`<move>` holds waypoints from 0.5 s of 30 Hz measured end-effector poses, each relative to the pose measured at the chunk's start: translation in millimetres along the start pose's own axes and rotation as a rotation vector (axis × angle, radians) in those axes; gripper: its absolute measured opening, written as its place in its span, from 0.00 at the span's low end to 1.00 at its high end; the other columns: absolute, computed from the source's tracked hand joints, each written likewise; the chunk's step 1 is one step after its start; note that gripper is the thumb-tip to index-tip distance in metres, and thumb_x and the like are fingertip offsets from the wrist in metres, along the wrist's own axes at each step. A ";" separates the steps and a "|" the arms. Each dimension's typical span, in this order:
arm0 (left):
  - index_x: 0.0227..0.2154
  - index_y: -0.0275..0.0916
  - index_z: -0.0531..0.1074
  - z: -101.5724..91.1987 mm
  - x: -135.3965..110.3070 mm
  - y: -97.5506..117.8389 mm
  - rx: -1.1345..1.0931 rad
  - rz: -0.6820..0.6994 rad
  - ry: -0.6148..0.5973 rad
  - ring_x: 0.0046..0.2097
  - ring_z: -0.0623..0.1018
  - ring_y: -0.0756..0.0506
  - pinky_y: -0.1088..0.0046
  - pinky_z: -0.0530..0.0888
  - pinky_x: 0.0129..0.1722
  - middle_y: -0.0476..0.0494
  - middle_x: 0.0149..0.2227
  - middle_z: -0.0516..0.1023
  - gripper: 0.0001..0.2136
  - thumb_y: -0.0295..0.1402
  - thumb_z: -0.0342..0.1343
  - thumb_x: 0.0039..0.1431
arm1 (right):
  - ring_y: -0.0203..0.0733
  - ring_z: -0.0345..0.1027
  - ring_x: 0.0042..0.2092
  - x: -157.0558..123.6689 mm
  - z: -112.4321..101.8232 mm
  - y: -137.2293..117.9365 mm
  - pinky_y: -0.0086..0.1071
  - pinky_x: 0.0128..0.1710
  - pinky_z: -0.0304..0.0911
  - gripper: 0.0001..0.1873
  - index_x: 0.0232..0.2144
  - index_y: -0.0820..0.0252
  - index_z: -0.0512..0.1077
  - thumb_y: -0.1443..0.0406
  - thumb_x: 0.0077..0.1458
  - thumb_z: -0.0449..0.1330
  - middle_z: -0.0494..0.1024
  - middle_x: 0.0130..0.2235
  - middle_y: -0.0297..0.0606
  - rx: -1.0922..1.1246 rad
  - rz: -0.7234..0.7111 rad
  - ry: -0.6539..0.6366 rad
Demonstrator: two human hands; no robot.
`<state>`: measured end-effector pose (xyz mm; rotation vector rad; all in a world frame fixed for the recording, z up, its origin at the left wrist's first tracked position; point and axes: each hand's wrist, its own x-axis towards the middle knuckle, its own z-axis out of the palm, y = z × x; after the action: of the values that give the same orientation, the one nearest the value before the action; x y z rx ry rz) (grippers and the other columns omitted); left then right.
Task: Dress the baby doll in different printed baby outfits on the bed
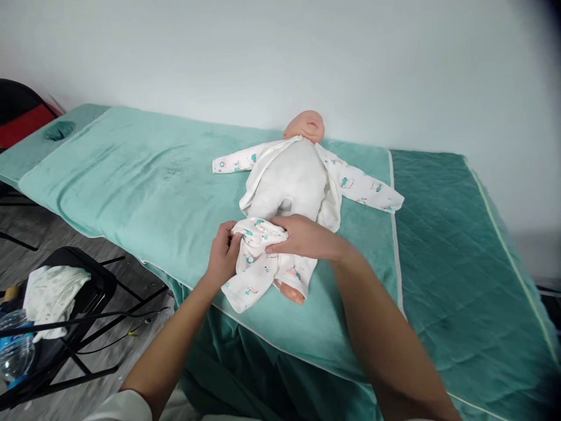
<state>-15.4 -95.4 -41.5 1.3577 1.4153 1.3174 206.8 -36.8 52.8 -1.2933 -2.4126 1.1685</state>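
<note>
A baby doll [291, 175] lies on its back with its head toward the wall. Its white patterned jacket [366, 186] is on both arms and hangs apart at the front, showing a white cloth body. White patterned baby trousers [256, 266] are bunched around its lower legs, and one foot [291, 293] sticks out of a trouser leg. My left hand [224, 252] pinches the waist edge of the trousers on the left. On the other side, my right hand [304, 237] grips the same garment, its fingers partly hidden by cloth.
Under the doll is a massage bed with a light green cover [144, 169]; a darker quilted cover [456, 234] lies at right. A black folding chair [99, 280] at lower left holds a crumpled white cloth [55, 295] and plastic bottles [17, 345]. The wall [263, 58] borders the bed's far side.
</note>
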 end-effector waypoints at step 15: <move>0.50 0.44 0.70 17.8 75.0 -2.6 0.250 0.292 -0.102 0.40 0.78 0.45 0.66 0.74 0.42 0.44 0.43 0.80 0.13 0.45 0.51 0.71 | 0.46 0.77 0.39 -2.5 2.2 6.0 0.34 0.37 0.65 0.10 0.41 0.55 0.77 0.61 0.57 0.62 0.84 0.39 0.35 0.165 0.076 0.261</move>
<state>-9.6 -18.6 -37.6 1.8283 1.3838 1.2597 211.0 -38.0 47.6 -1.3983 -2.0560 1.1119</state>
